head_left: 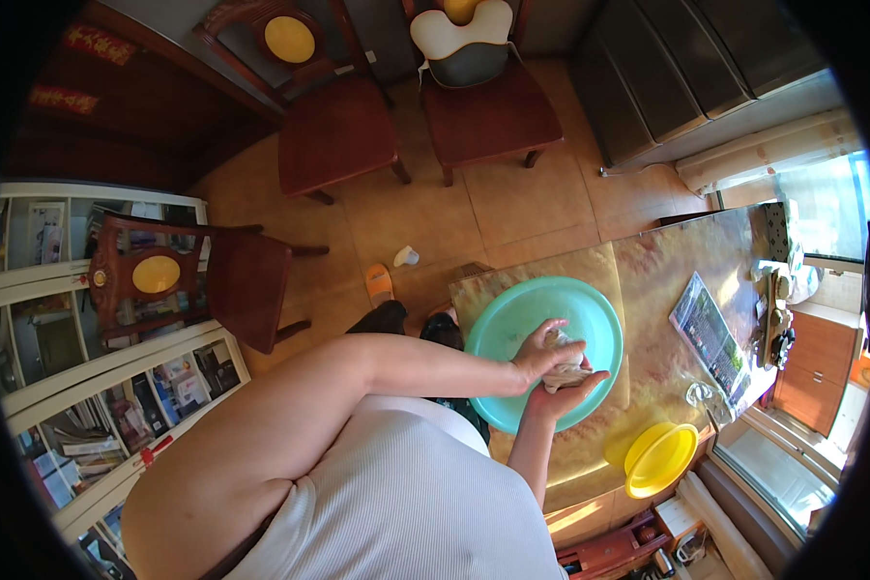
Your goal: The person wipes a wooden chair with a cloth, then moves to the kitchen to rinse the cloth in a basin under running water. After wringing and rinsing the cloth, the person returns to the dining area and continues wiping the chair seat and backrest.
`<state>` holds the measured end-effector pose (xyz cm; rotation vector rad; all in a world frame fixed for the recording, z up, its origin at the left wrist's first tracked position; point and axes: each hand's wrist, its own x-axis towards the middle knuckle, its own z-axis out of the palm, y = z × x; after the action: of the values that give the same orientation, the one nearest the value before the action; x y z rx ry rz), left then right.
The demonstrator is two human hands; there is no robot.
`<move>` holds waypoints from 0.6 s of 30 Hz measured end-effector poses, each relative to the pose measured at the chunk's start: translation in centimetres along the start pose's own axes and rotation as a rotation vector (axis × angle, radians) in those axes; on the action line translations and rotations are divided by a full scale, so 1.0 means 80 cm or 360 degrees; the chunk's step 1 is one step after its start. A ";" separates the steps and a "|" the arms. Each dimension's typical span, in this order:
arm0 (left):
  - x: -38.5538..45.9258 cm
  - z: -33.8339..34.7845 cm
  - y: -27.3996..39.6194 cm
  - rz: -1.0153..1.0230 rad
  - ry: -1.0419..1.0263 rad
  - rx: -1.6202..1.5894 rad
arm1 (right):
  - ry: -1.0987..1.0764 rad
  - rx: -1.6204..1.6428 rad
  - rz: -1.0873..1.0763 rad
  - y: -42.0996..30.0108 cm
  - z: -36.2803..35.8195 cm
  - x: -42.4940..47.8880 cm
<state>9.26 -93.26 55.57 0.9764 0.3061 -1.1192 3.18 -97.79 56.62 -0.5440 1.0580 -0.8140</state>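
Note:
A bunched, pale beige cloth [567, 374] is squeezed between my two hands above a round teal plastic basin [487, 328]. From above, my left hand [542, 357] grips the cloth, its arm reaching across from the left side of the view. My right hand [560, 397] cups the cloth from the near side, palm turned up, fingers pointing right. The hands hide part of the cloth. Whether the basin holds water is hard to tell. The basin stands on a table with a marbled brown and gold top [645, 304].
A yellow plastic basin [661, 460] sits at the table's near right edge. Farther right lie a printed sheet [712, 341] and a clear crumpled plastic item [707, 397]. Red-brown wooden chairs [337, 134] and a glass-fronted bookcase [109, 406] stand around. An orange slipper [379, 281] shows on the floor.

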 end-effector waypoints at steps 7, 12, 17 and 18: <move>-0.021 0.029 -0.021 0.1399 -0.0042 0.0920 | 0.0232 0.0427 0.0592 0.002 0.017 -0.010; -0.034 0.020 -0.014 0.1372 -0.0565 0.0891 | -0.0079 0.0437 0.0748 -0.001 -0.024 0.006; -0.027 0.010 -0.008 0.1729 -0.0387 0.1200 | -0.0329 0.0345 0.0890 -0.005 -0.048 0.024; -0.011 0.012 -0.045 0.1689 -0.0339 0.0733 | -0.0372 0.0314 0.0928 -0.006 -0.048 0.024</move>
<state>5.53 -93.79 54.86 1.1787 -0.6265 -0.2886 0.01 -99.65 54.34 -0.1390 0.8439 -0.3230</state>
